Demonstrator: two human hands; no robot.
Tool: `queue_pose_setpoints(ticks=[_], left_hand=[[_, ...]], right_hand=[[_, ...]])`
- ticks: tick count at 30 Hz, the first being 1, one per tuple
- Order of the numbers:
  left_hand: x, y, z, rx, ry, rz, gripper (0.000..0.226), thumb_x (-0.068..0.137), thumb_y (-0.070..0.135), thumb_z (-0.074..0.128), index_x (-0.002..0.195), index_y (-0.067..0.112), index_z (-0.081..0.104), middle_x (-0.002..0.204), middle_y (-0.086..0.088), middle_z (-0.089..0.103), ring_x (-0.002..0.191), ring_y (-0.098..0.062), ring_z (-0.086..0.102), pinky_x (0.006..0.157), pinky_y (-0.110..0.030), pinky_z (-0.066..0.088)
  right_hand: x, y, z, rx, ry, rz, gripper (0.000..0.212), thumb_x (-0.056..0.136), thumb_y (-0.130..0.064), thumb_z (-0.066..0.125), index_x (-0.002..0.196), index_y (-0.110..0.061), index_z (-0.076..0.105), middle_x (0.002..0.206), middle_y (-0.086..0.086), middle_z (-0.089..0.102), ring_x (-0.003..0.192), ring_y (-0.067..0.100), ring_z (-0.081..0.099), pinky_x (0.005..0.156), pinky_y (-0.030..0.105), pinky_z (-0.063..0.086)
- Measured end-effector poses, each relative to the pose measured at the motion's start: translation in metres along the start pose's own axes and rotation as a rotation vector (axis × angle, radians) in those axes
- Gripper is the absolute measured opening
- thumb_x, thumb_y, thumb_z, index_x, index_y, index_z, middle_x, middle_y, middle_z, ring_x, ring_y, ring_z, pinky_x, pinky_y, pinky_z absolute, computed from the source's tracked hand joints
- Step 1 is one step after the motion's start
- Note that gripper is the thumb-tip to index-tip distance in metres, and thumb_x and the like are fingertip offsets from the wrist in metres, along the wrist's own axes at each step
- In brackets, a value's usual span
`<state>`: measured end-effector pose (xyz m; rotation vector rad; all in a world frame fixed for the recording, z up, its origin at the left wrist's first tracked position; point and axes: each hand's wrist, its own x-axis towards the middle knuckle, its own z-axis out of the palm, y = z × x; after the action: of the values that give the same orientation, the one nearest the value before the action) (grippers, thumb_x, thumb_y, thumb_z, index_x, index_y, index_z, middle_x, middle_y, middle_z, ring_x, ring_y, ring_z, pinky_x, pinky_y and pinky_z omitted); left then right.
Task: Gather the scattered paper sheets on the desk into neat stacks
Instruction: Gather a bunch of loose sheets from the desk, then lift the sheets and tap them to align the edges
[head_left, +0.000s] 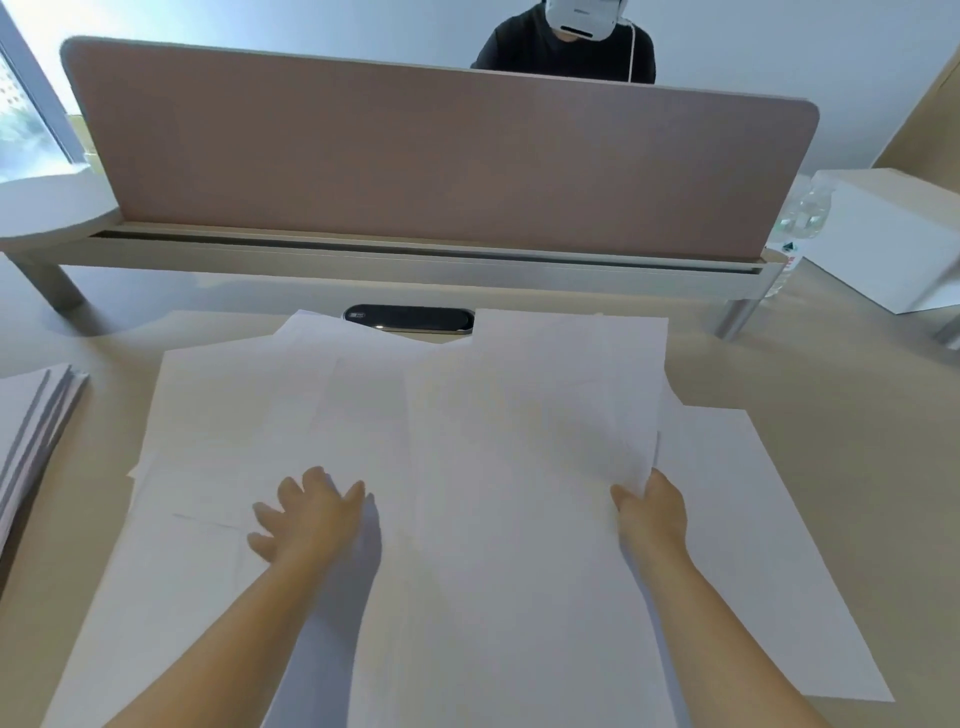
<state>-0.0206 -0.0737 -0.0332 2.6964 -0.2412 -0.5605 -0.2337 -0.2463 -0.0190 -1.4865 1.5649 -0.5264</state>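
Several white paper sheets (467, 415) lie overlapping and askew across the beige desk (831, 395) in front of me. My left hand (306, 514) rests flat on the sheets at the left, fingers spread. My right hand (652, 512) holds the lifted right edge of a sheet (613, 395), thumb on top and the fingers hidden under the paper. A single sheet (753, 519) lies flat further right, below that raised one. A stack of paper (36, 415) sits at the desk's left edge.
A pink divider screen (441, 156) on a raised shelf crosses the desk's far side, with a dark cable port (410, 318) below it. A white box (883, 234) and a plastic bottle (802, 218) stand at the far right. Another person (566, 41) sits behind the screen.
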Motion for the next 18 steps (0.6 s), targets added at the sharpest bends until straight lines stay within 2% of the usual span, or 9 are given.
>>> queue_pose_setpoints(ticks=[3,6,8,10,13,15,18], left_hand=[[0.007,-0.018,-0.003,-0.029,0.012,-0.097,0.051,0.091,0.052,0.033,0.126,0.017,0.045,0.139,-0.007,0.036,0.132,-0.037,0.023,0.106,-0.050,0.024],[0.009,-0.020,-0.013,-0.121,0.044,-0.055,0.049,0.093,0.044,0.035,0.129,0.011,0.044,0.133,-0.012,0.044,0.127,-0.035,0.033,0.103,-0.048,0.026],[0.010,-0.017,-0.020,-0.199,0.023,0.016,0.053,0.094,0.040,0.040,0.137,0.009,0.037,0.139,-0.014,0.043,0.130,-0.036,0.035,0.104,-0.047,0.027],[0.012,-0.018,-0.025,-0.237,0.018,0.038,0.057,0.093,0.038,0.044,0.141,0.008,0.033,0.144,-0.014,0.040,0.133,-0.037,0.033,0.105,-0.047,0.028],[0.016,-0.025,-0.028,-0.145,0.068,-0.084,0.055,0.091,0.039,0.048,0.134,0.006,0.041,0.136,-0.017,0.045,0.127,-0.038,0.037,0.101,-0.047,0.032],[0.015,-0.025,-0.027,-0.097,0.045,-0.110,0.056,0.089,0.042,0.050,0.130,0.004,0.042,0.134,-0.018,0.043,0.125,-0.038,0.036,0.099,-0.047,0.034],[0.015,-0.015,-0.025,-0.124,-0.045,-0.041,0.069,0.087,0.044,0.055,0.140,0.007,0.029,0.142,-0.017,0.035,0.132,-0.038,0.030,0.103,-0.048,0.031]], right_hand=[[-0.002,-0.004,0.014,0.027,-0.050,-0.003,0.027,0.088,-0.007,0.051,0.115,-0.008,0.057,0.112,0.015,0.063,0.103,0.034,0.060,0.092,0.046,0.048],[-0.002,-0.004,0.027,-0.001,-0.148,-0.003,0.028,0.086,-0.006,0.052,0.114,-0.007,0.058,0.106,0.013,0.065,0.098,0.033,0.062,0.090,0.049,0.050],[-0.006,-0.006,0.037,-0.018,-0.193,0.004,0.030,0.084,-0.007,0.053,0.114,-0.005,0.057,0.102,0.011,0.064,0.094,0.034,0.062,0.088,0.050,0.051],[-0.011,-0.011,0.043,-0.142,-0.174,-0.012,0.037,0.084,-0.013,0.054,0.120,-0.007,0.053,0.112,0.007,0.060,0.104,0.031,0.058,0.093,0.045,0.048],[-0.013,-0.019,0.043,-0.384,-0.090,0.009,0.057,0.086,-0.022,0.053,0.139,-0.014,0.035,0.142,0.007,0.039,0.131,0.030,0.037,0.106,0.042,0.034],[-0.010,-0.021,0.046,-0.369,-0.101,0.015,0.062,0.086,-0.023,0.054,0.142,-0.013,0.030,0.144,0.009,0.037,0.132,0.031,0.035,0.108,0.043,0.034],[-0.008,-0.023,0.056,-0.375,-0.187,-0.012,0.062,0.086,-0.026,0.055,0.141,-0.013,0.029,0.143,0.008,0.038,0.131,0.031,0.035,0.107,0.043,0.034]])
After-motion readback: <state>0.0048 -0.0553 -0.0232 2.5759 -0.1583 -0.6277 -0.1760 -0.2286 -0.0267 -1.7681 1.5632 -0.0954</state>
